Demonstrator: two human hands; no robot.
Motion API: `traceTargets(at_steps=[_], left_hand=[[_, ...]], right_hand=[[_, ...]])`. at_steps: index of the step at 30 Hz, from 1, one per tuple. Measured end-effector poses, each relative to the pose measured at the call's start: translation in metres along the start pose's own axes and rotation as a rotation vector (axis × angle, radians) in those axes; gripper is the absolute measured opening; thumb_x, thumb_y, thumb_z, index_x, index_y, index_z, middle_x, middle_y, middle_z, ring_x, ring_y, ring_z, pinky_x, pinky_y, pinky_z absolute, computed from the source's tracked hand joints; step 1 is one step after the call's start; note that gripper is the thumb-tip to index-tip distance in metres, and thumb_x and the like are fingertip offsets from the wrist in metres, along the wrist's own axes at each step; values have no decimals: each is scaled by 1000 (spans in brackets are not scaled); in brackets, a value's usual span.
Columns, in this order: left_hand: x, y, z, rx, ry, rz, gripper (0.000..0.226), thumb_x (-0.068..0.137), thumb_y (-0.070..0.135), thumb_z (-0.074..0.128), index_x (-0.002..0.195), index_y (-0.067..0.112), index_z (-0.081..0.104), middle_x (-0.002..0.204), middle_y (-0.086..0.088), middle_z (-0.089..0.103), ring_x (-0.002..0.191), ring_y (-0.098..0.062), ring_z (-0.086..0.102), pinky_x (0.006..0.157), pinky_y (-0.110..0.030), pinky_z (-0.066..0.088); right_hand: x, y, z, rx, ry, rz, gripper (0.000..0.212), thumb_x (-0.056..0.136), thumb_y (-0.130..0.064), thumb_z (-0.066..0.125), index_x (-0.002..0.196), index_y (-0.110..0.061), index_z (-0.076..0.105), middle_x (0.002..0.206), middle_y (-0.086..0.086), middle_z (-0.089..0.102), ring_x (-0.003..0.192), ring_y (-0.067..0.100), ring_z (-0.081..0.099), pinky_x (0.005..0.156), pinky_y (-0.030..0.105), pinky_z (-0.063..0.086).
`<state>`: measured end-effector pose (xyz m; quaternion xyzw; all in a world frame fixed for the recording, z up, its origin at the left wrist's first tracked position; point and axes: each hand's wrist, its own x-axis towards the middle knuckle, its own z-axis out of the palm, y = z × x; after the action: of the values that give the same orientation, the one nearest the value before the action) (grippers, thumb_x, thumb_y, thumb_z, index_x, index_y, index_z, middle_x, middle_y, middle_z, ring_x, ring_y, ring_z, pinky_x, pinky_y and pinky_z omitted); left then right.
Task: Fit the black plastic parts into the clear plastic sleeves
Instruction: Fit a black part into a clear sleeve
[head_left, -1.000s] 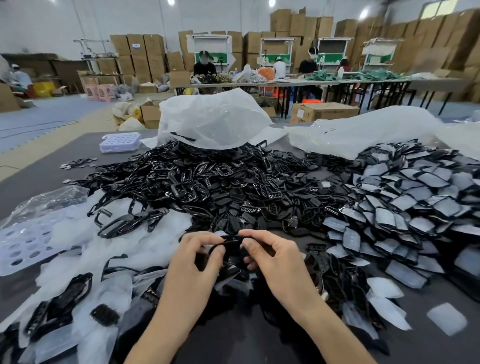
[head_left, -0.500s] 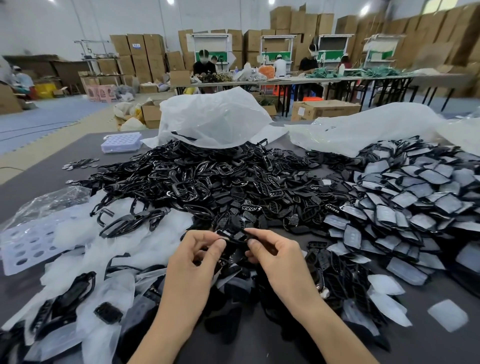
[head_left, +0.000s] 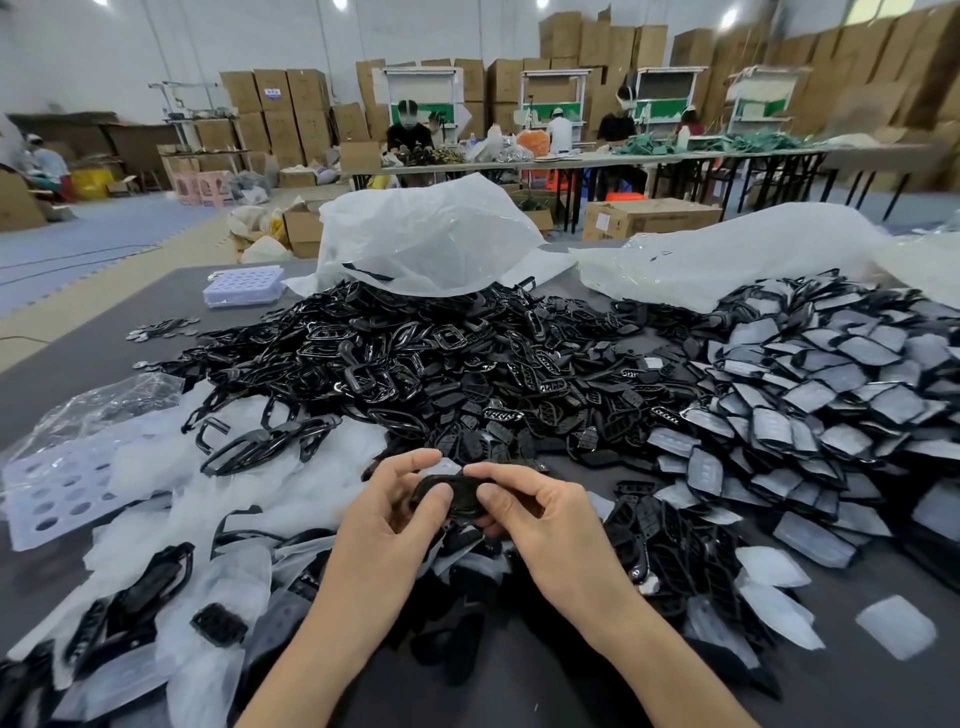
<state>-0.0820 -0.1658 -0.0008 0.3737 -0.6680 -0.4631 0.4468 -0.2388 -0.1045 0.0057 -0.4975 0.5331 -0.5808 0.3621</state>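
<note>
Your left hand (head_left: 387, 525) and right hand (head_left: 545, 525) meet low over the bench (head_left: 78, 353), the fingers of both pinching one black part (head_left: 451, 493) between them. A sleeve on it? Can't tell. The loose pile (head_left: 415, 364) lies just beyond, the sleeved heap (head_left: 831, 395) to your right.

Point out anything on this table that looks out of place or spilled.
One clear sleeve lies alone on the table, apart from the sleeved pile. A few small parts sit scattered far left. Nothing looks damaged, the held black part included.
</note>
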Motion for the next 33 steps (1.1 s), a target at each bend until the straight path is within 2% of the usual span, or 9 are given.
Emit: traceTargets(at_steps=[7,11,14,16,21,24,27,29,33], left_hand=[[-4,2,7,25,57,54,32,90,16,71,97,47,67,81,7,71,68,-2,62,65,-11,47],[-5,-1,4,326,105,202,22,88,33,70,104,45,60,92,20,67,87,-4,65,76,-13,46],[-7,-3,-6,651,-4,388,13,88,47,62,97,41,56,99,25,58,101,-2,56,88,-21,41],[-10,-9,-9,862,-94,471,16,85,52,57,94,38,61,100,24,57,101,-2,51,87,-23,35],[-9,-10,-9,961,-79,370,12,85,36,75,83,31,65,86,20,62,87,-10,63,82,-28,40],[-8,-7,-8,881,-12,335,15,92,39,62,80,30,62,85,20,62,88,-9,62,84,-27,39],[-9,-2,-6,600,81,259,19,92,47,50,82,35,60,91,21,61,97,-6,56,86,-22,40],[-11,4,-3,450,153,208,17,91,50,50,84,39,60,91,21,63,92,-5,57,78,-12,39],[-14,12,4,257,146,156,7,94,40,57,92,40,63,80,15,67,72,-6,62,62,-10,42]], right_hand=[[0,-2,-2,27,-68,-2,19,96,-17,70,106,-31,77,79,-12,75,69,0,64,67,14,50],[5,1,-7,-29,29,18,23,97,-18,69,99,-40,76,75,-7,74,66,2,65,63,16,51],[9,3,-17,0,173,13,25,99,-21,66,98,-45,73,73,-1,75,62,7,68,63,18,53],[11,5,-20,13,225,12,25,99,-23,65,98,-47,72,73,0,76,62,10,69,64,19,54],[11,9,-17,-19,243,25,23,99,-26,64,101,-49,70,75,-2,76,66,13,72,68,24,58],[10,5,-16,1,244,32,23,99,-25,65,99,-47,72,78,-2,77,72,16,74,69,28,60],[9,-3,-14,164,186,59,18,95,-23,69,98,-39,77,88,0,78,79,16,76,65,22,57],[9,-6,-13,320,99,102,14,87,-29,72,99,-33,79,100,2,79,89,18,76,70,21,58],[8,-3,-6,505,-59,145,21,82,-29,73,101,-27,80,114,6,76,110,21,72,88,26,57]])
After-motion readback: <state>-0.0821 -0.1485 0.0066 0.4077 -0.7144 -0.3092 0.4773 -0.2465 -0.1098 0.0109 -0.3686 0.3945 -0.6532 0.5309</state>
